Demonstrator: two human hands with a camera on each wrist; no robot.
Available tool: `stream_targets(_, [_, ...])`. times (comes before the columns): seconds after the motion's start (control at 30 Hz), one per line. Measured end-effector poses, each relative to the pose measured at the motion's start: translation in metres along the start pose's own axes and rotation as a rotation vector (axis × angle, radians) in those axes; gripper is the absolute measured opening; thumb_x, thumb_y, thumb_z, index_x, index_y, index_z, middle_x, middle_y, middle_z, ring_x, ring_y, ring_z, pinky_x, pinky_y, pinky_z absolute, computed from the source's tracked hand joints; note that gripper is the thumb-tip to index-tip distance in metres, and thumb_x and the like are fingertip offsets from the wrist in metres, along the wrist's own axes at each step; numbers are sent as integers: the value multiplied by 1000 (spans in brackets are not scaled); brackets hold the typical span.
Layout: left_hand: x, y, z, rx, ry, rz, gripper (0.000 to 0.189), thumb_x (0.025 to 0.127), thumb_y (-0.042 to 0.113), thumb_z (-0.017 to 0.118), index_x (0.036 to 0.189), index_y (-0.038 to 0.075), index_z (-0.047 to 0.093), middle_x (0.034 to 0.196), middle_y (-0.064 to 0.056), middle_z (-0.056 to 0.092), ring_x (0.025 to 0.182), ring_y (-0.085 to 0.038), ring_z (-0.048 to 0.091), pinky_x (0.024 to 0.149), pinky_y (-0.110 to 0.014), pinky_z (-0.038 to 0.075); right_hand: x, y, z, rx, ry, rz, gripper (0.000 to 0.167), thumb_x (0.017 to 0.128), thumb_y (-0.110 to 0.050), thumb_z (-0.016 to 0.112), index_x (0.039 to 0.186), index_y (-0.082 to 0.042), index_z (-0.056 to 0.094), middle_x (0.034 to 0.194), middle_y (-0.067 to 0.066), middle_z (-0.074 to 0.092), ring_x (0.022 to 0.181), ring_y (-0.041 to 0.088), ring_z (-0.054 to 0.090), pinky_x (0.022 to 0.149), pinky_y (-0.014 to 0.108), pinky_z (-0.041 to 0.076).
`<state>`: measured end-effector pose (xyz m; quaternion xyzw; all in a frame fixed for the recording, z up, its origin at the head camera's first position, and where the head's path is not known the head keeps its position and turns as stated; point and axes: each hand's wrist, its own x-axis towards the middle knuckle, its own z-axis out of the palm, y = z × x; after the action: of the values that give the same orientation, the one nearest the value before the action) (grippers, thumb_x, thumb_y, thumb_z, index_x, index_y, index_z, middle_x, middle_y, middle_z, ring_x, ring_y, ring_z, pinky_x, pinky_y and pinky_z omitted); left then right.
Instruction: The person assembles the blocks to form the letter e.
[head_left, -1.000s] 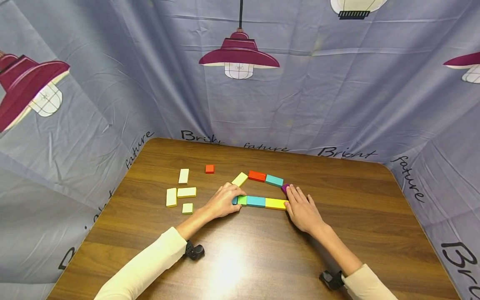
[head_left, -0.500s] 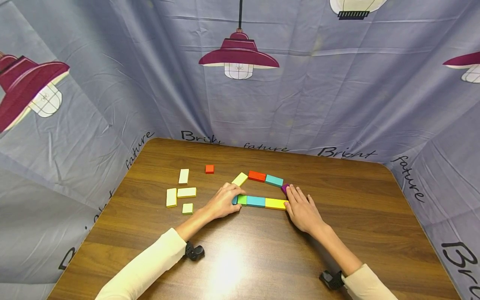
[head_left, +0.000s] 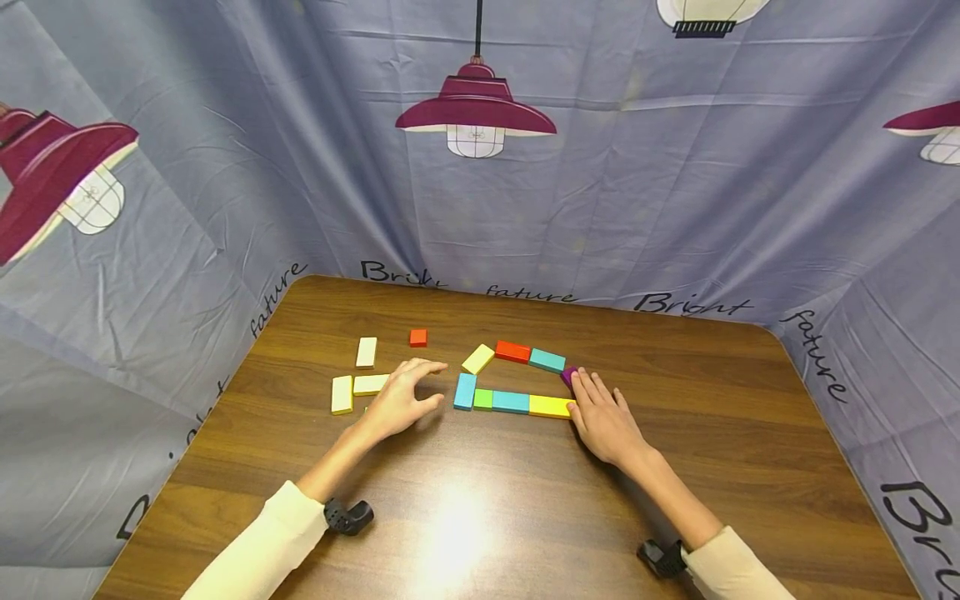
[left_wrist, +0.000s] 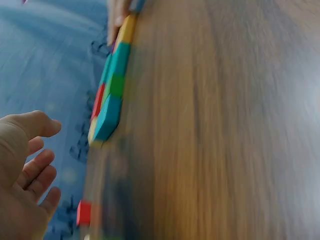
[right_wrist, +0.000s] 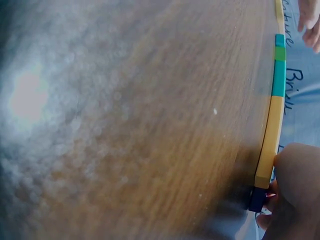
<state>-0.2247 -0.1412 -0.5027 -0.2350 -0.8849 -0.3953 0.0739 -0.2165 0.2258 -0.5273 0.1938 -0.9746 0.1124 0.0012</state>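
Observation:
My left hand is held over the table left of a ring of coloured blocks, thumb and fingers spread with nothing between them. Nearest to it stands a blue block at the ring's left end. A green block, a second blue block and a yellow block form the front row. My right hand lies with straight fingers over the ring's right end, thumb at the yellow block and fingertips at a purple block. Partly under it, a dark blue block shows in the right wrist view.
Behind the front row are a pale yellow block, a red block and a teal block. Several pale blocks, among them a cream one, and a small red block lie left. A curtain hangs around the table.
My left hand has let go of the blue block at the ring's left end and moved left, now over the pale blocks. The right hand has stayed in place.

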Motion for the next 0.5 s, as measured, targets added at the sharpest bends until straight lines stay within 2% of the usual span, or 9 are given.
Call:
stream_targets(0.17, [-17,-16,-33,-13,95,-61,49,82,4,79,128,-2,63,124,-17,64,119,-37,56,98,-54,44,0,0,0,8,6,6,57,107,-26,42,153,5,29,158,24,26,144,43,25,108,69,21])
stream_targets(0.27, [-30,-28,-54,7,115,-118,50,83,5,78,130,-2,62,126,-20,61,121,-40,54,99,-56,42,-1,-1,-1,11,12,5,57,107,-26,43,153,6,29,158,24,27,144,43,26,108,70,22])
stream_targets(0.37, [-44,-41,-75,28,83,-201,56,85,10,78,135,-2,57,134,-24,54,126,-45,47,101,-62,37,-1,-1,-1,12,13,3,58,107,-26,43,153,6,30,158,24,27,143,44,26,107,70,22])
stream_targets(0.5, [-63,-56,-96,9,-22,-304,68,88,18,76,144,-3,45,145,-29,39,133,-52,35,102,-68,31,-2,-2,-2,11,11,2,58,107,-26,43,153,6,30,158,24,27,143,43,26,107,70,23])
